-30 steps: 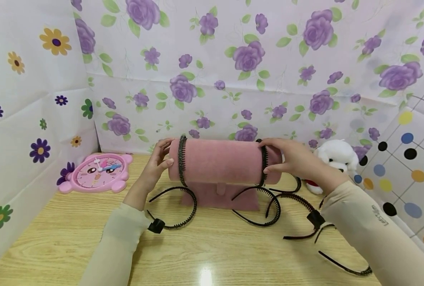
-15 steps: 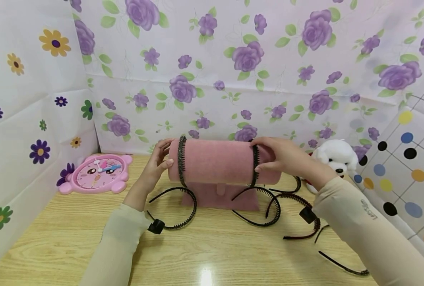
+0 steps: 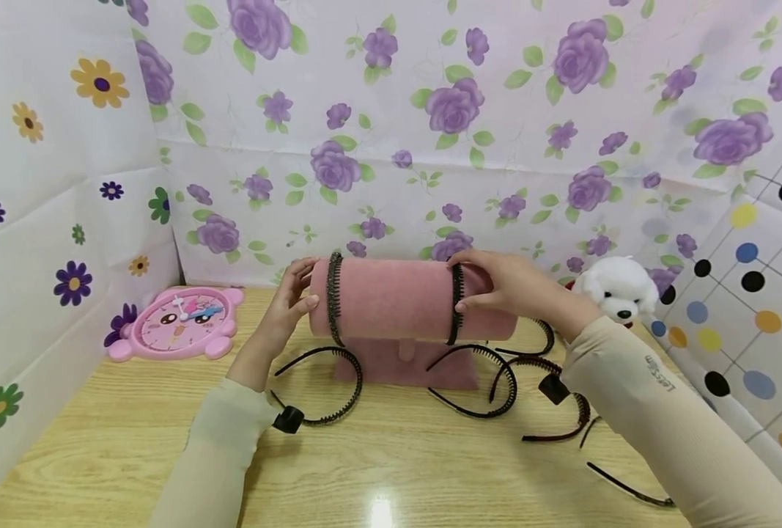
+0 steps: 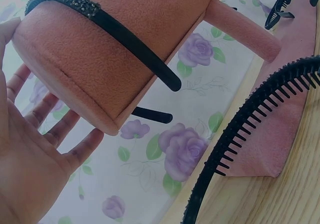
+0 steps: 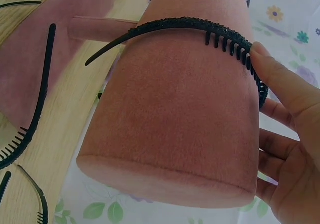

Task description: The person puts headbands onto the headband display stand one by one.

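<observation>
A thick pink plush roll (image 3: 397, 302) lies crosswise above its flat pink stand (image 3: 437, 372), on a pale wood-grain table (image 3: 377, 469). Around the right part of the roll sits a slim black toothed headband with a beaded outer face (image 3: 457, 304); the right hand (image 3: 512, 290) pinches it, thumb on the near side, fingers reaching behind. The left hand (image 3: 283, 308) grips the roll's left end between a thumb in front and spread fingers at the back, just beside a grey-black headband studded with glittery beads (image 3: 333, 297).

The step in hand seems to be settling the black band's place along the roll, so a firm left grip matters, lest the whole thing turn or tip. The band is best shifted by its front and back together, since pushing the top alone would probably skew it. Its teeth point toward the roll's right end and may drag on the plush, so a slight outward easing looks wise. The free tip below the roll, plain in the right wrist view, is worth watching, so that the band stands parallel to its studded neighbour
</observation>
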Action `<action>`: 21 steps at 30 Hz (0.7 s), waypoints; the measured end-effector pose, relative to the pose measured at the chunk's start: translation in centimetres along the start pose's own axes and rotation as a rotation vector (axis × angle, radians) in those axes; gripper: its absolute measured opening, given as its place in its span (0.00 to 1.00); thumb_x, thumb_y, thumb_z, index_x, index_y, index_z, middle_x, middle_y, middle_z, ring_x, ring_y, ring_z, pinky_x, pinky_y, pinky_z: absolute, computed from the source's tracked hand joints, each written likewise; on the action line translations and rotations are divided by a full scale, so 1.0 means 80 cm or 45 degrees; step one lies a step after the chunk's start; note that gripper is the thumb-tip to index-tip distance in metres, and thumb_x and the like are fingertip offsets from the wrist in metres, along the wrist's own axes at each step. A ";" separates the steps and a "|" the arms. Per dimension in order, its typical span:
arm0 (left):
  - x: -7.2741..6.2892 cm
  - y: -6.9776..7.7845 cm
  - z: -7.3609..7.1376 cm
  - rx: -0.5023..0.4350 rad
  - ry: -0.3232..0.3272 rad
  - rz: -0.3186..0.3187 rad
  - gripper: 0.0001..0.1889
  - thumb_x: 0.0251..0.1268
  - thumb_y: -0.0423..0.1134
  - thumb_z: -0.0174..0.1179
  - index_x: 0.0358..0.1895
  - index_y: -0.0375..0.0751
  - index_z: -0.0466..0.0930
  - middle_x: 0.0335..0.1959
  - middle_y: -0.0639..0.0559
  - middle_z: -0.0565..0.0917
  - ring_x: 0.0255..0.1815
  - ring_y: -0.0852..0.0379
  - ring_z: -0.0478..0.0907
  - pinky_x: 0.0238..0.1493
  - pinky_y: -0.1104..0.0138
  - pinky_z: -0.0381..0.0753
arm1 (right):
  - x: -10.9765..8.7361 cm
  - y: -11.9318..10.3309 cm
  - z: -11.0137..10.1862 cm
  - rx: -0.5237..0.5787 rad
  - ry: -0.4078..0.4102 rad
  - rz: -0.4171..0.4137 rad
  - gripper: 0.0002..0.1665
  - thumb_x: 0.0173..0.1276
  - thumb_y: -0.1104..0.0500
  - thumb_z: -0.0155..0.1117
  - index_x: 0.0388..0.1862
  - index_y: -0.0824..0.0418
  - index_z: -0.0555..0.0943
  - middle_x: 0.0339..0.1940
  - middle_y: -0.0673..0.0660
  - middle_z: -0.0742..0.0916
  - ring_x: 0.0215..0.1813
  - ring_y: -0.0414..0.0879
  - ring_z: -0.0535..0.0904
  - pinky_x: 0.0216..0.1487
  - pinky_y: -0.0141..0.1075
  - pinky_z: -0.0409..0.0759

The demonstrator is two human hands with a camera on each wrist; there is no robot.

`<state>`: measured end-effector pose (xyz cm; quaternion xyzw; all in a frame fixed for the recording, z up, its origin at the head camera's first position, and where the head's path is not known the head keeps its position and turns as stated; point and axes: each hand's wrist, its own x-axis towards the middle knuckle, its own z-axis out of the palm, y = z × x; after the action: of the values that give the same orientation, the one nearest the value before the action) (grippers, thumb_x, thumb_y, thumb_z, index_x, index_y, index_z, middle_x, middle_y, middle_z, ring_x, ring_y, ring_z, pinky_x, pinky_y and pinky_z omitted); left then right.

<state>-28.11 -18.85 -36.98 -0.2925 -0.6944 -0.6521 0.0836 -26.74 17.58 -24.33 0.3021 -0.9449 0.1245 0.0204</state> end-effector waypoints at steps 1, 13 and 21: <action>0.000 0.000 0.000 0.001 -0.002 0.000 0.31 0.67 0.35 0.47 0.74 0.50 0.52 0.72 0.50 0.59 0.68 0.57 0.60 0.60 0.67 0.69 | 0.001 -0.001 0.000 0.004 -0.005 0.006 0.41 0.55 0.36 0.69 0.67 0.41 0.68 0.66 0.55 0.77 0.64 0.57 0.75 0.63 0.53 0.71; 0.000 0.001 0.001 -0.003 -0.005 0.002 0.31 0.68 0.35 0.47 0.73 0.51 0.53 0.70 0.55 0.61 0.68 0.58 0.61 0.60 0.68 0.70 | 0.016 -0.011 0.001 0.120 -0.041 -0.026 0.39 0.56 0.39 0.70 0.66 0.44 0.69 0.63 0.58 0.79 0.64 0.57 0.74 0.64 0.52 0.70; 0.000 0.001 0.001 0.002 -0.001 0.015 0.31 0.68 0.35 0.48 0.73 0.50 0.53 0.69 0.57 0.62 0.68 0.58 0.61 0.60 0.68 0.69 | 0.028 -0.017 0.002 0.161 -0.069 -0.048 0.37 0.58 0.39 0.69 0.65 0.42 0.69 0.64 0.54 0.78 0.65 0.54 0.73 0.65 0.51 0.69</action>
<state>-28.02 -18.77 -36.91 -0.2968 -0.6933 -0.6509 0.0872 -27.75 15.16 -23.94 0.3240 -0.9294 0.1752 -0.0220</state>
